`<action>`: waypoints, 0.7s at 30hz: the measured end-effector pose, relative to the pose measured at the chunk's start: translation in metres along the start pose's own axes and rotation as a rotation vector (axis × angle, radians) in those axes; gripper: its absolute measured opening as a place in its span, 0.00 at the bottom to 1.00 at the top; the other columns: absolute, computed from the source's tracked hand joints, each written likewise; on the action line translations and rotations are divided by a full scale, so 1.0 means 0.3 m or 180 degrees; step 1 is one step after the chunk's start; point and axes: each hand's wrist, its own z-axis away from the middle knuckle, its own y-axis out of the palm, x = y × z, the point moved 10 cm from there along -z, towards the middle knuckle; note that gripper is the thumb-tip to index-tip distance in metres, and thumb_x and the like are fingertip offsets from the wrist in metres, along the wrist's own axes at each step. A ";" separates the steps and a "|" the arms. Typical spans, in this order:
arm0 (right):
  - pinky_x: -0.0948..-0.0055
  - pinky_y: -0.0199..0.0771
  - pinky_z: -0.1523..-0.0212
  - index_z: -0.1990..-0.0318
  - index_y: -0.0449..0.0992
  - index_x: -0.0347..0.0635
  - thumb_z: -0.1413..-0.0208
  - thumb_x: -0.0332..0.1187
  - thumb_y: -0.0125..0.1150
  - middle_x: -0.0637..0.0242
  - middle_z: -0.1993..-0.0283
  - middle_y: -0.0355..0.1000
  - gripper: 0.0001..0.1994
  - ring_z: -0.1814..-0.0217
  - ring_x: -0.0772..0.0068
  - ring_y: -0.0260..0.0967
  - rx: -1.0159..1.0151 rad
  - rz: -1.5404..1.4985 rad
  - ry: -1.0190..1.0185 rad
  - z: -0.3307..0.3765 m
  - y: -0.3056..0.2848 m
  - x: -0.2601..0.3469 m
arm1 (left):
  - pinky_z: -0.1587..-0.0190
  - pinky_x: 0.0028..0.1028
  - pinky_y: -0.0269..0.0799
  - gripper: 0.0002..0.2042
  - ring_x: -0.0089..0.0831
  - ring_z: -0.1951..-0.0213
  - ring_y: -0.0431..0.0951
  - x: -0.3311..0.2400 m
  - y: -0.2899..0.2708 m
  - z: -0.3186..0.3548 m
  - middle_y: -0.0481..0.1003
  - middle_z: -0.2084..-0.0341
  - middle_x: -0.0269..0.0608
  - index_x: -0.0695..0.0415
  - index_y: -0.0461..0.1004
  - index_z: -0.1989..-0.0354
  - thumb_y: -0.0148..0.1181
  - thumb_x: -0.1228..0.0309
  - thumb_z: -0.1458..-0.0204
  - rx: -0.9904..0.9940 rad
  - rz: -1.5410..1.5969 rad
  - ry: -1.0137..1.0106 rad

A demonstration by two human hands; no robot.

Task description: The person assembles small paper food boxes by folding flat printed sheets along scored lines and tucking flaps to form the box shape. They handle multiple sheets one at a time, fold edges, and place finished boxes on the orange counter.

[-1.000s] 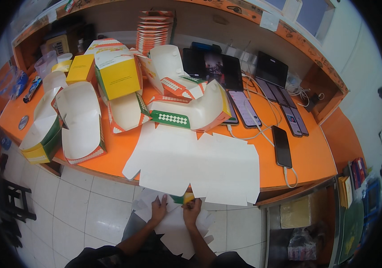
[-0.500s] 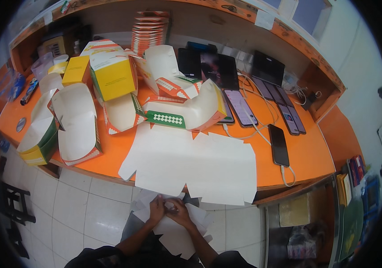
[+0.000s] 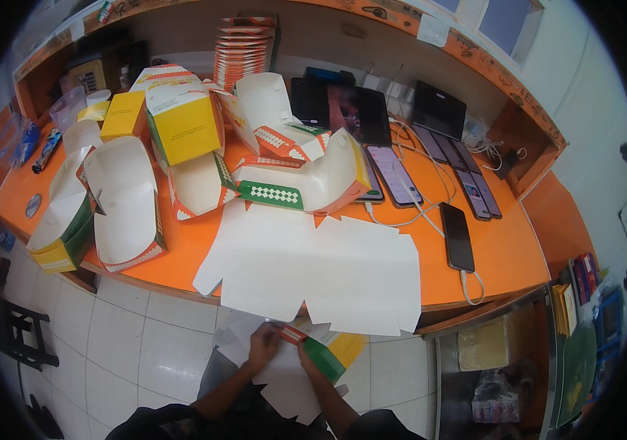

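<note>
A partly folded cardboard food box (image 3: pixel 324 359) lies over my lap, its inside white and its outer side printed red, green and yellow. My left hand (image 3: pixel 264 346) is closed on its raised red edge at the upper left. My right hand (image 3: pixel 306 361) grips the side next to the green panel; its fingers are mostly hidden by the folded-up card. Beyond my hands a flat white box blank (image 3: pixel 321 268) rests on the orange desk (image 3: pixel 181 277), overhanging its front edge.
Several opened boxes (image 3: pixel 126 205) crowd the desk's left and middle. A stack of folded cartons (image 3: pixel 242 55) stands at the back. Several phones and cables fill the right side, among them a black phone (image 3: pixel 457 238). A black stool (image 3: pixel 24 334) is on the floor at left.
The box's right side has been folded up, so its red, green and yellow outer print now shows. My hands, close together before, are slightly farther apart.
</note>
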 end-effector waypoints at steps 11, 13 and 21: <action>0.70 0.76 0.56 0.59 0.73 0.30 0.45 0.29 0.57 0.60 0.61 0.75 0.10 0.60 0.70 0.73 -0.0010 0.0030 -0.0324 -0.007 0.007 0.048 | 0.61 0.28 0.71 0.08 0.35 0.64 0.78 -0.001 0.017 -0.012 0.76 0.65 0.47 0.63 0.76 0.63 0.58 0.78 0.51 0.0182 -0.0041 -0.0053; 0.70 0.76 0.57 0.58 0.73 0.30 0.45 0.29 0.57 0.60 0.61 0.75 0.10 0.60 0.70 0.73 0.0009 0.0071 -0.0349 -0.006 0.011 0.066 | 0.61 0.28 0.71 0.08 0.37 0.64 0.78 -0.018 0.016 -0.017 0.76 0.66 0.48 0.62 0.77 0.63 0.57 0.78 0.51 0.0164 -0.0093 0.0102; 0.74 0.73 0.58 0.59 0.74 0.33 0.46 0.28 0.57 0.59 0.61 0.75 0.09 0.60 0.72 0.72 0.0241 0.0599 -0.0202 0.005 0.045 0.104 | 0.61 0.31 0.71 0.06 0.41 0.64 0.77 -0.072 0.009 -0.028 0.77 0.68 0.49 0.63 0.78 0.65 0.59 0.76 0.52 0.0215 -0.0507 0.0205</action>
